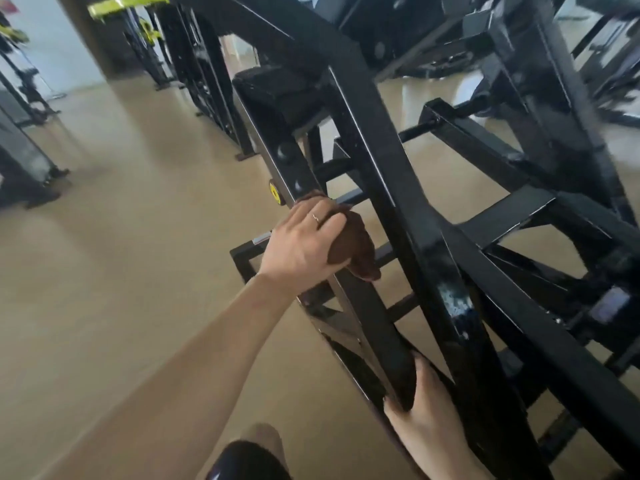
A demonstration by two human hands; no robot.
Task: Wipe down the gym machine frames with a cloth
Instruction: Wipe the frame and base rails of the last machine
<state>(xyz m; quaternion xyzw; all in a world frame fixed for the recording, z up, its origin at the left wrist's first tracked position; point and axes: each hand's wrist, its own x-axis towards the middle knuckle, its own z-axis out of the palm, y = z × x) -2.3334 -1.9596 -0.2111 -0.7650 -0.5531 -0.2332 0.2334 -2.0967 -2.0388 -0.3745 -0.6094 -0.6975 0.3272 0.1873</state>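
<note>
A black steel gym machine frame [388, 188] fills the right half of the head view, its square beams slanting from top left to bottom right. My left hand [304, 242] presses a brown cloth [358, 245] against a lower slanted beam [367, 313], with a ring on one finger. The cloth bulges out from under my fingers toward the right. Lower down the same beam, my right hand [429, 410] grips the beam's edge, thumb on its top face.
A yellow round end cap [274, 193] sits just above the cloth. A black padded block [273, 88] is mounted higher on the frame. Other black and yellow-green machines [138, 32] stand at the left and back on a tan floor [121, 254]. My knee [249, 459] shows at the bottom.
</note>
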